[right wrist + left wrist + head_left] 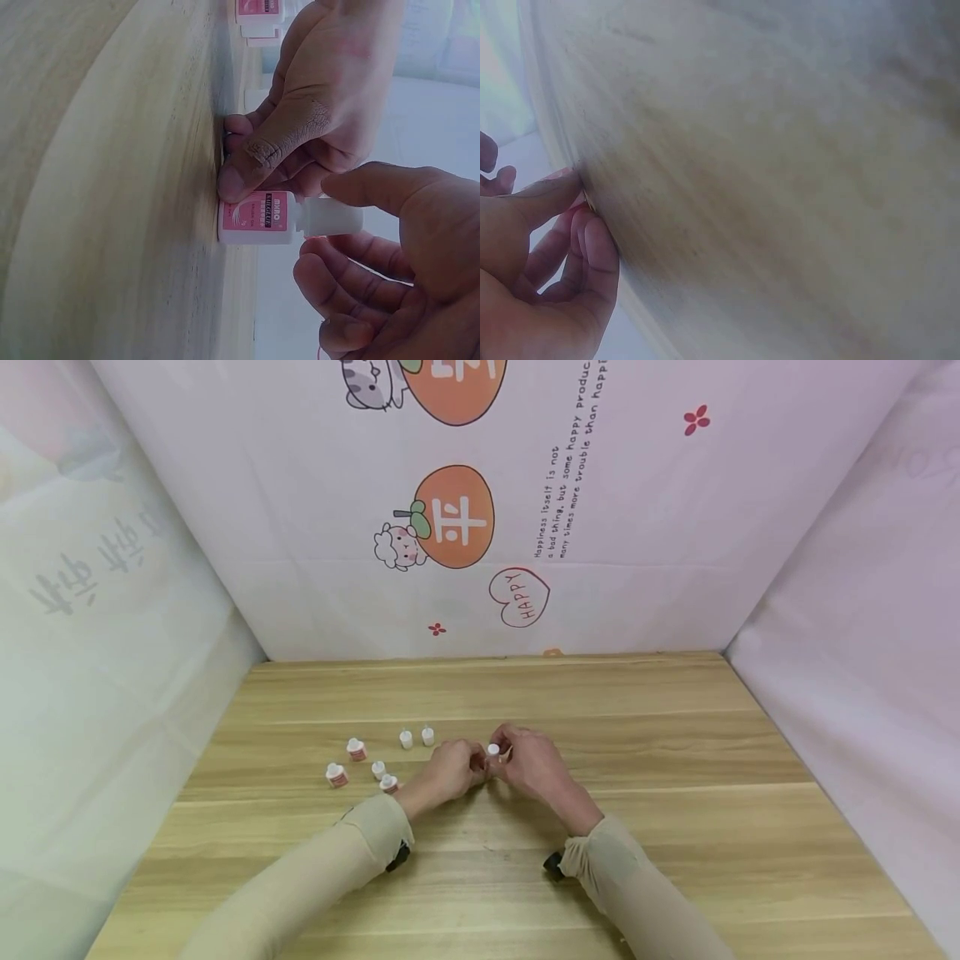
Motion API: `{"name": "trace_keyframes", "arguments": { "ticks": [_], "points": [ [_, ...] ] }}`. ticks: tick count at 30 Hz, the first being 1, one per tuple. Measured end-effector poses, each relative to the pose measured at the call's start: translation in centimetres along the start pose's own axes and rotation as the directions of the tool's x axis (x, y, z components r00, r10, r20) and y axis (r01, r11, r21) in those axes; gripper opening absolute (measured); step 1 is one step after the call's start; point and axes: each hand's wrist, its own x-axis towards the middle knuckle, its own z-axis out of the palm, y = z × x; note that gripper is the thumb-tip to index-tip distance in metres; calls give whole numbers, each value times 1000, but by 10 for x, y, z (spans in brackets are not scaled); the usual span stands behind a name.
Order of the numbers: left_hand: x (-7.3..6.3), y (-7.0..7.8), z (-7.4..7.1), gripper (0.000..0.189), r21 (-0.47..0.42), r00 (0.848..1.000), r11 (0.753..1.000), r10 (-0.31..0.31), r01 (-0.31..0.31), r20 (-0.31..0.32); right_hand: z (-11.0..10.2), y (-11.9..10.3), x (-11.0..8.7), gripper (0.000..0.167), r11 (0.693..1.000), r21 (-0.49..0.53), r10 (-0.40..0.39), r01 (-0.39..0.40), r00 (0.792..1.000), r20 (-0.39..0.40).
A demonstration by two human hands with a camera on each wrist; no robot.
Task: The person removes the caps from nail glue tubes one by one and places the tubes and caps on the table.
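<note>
A small white nail glue bottle (259, 225) with a pink label stands upright on the table, topped by a white cap (334, 216). My left hand (452, 768) pinches the bottle low on its body, thumb against the label. From the other side, my right hand (534, 766) grips the cap between thumb and fingers. In the left wrist view the left fingers (596, 247) are bent close to the tabletop, and the bottle is hidden there.
Left of the hands stand several similar bottles, among them one bottle (356, 749) at the back and another bottle (337, 775) farther left. White caps (406, 740) with thin upright stems stand near them. Fabric walls (480, 610) enclose the wooden table (712, 860).
</note>
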Motion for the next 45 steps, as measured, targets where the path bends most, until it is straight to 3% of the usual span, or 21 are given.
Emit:
{"name": "trace_keyframes", "arguments": {
  "ticks": [6,11,23,45],
  "points": [
    [-1,0,0,7,7,1000,1000,11,-11,-5,0,0,-1,22,1000,-3,26,-26,1000,-4],
    [-2,-1,0,9,1,999,999,34,-34,-17,0,0,-1,20,1000,-11,-9,9,1000,-13],
    [0,0,0,8,9,1000,1000,2,-2,-8,-1,-1,1,22,1000,-14,21,-21,1000,-2],
    [-1,-1,0,7,17,1000,1000,22,-22,-18,-2,-3,0,21,999,-32,-2,2,1000,-1]
  ]
}}
